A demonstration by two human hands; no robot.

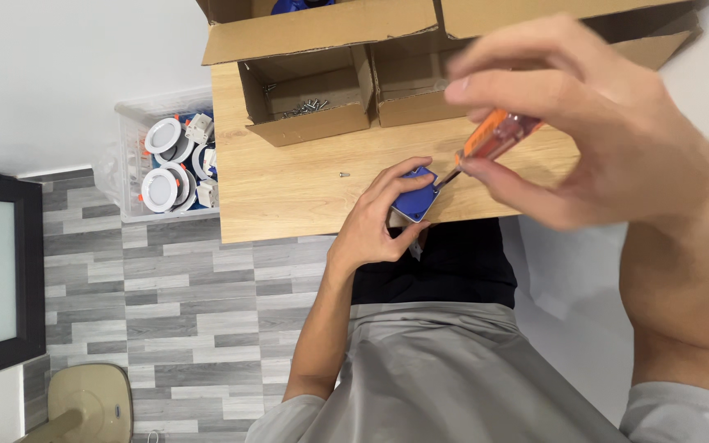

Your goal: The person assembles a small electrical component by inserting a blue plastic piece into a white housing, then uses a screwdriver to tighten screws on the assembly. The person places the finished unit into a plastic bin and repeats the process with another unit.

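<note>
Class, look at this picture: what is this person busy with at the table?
The left hand holds a small blue box down at the edge of a wooden table. The right hand has a grip on an orange-handled screwdriver, its tip at the box. One loose screw lies nearby; a cardboard box behind holds more.

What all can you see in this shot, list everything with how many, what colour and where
blue box: one, blue, at the table's near edge, under the left hand
screwdriver: one, orange handle, tip at the blue box
loose screw: one, silver, on the table
cardboard boxes: two open, brown, at the table's far side; left one holds screws
table: one, light wood
plastic crate: one, clear, on the floor left of the table, with round white lamps
floor: grey planks
left hand: holds the blue box
right hand: grips the screwdriver
</note>
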